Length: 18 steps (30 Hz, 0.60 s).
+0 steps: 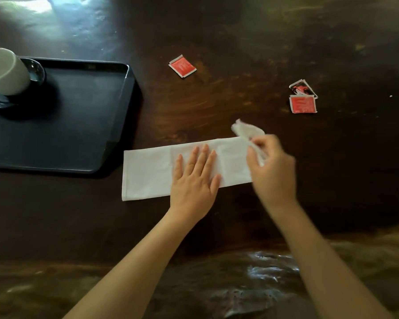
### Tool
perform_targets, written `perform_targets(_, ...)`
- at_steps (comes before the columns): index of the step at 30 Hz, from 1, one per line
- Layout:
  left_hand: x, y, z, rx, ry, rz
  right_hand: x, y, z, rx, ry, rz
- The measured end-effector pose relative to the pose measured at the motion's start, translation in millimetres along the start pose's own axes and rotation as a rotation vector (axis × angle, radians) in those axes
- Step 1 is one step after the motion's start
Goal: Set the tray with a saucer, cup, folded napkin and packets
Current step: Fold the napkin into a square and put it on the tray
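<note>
A white napkin (148, 171) lies as a long folded strip on the dark wooden table. My left hand (195, 178) presses flat on its middle, fingers spread. My right hand (271, 166) pinches the strip's right end and lifts it off the table. A black tray (83, 125) stands at the left; on its far left corner a white cup (4, 71) sits on a glass saucer (36, 71). A red packet (182, 66) lies beyond the napkin. Two more packets (303, 99) lie overlapping at the right.
The dark wooden table (240, 42) stretches beyond the packets, with glare at the far left. Its rough, uneven front edge runs below my forearms.
</note>
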<state>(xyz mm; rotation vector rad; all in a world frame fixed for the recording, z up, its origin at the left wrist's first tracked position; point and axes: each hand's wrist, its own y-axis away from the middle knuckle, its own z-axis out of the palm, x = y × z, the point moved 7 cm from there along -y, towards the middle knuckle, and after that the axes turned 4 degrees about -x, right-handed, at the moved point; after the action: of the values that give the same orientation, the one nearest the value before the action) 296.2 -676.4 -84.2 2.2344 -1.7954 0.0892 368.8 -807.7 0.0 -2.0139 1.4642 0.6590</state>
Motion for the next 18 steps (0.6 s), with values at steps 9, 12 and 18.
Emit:
perform_targets(9, -1, 0, 5, 0.023, -0.001, 0.002, 8, 33, 64, -0.129, 0.159, -0.049)
perform_targets(12, -1, 2, 4, 0.025, -0.013, 0.017, 8, 36, 78, -0.29, 0.216, -0.09)
perform_targets(18, -5, 2, 4, -0.005, -0.006, 0.012, 9, 7, 69, -0.405, 0.417, -0.338)
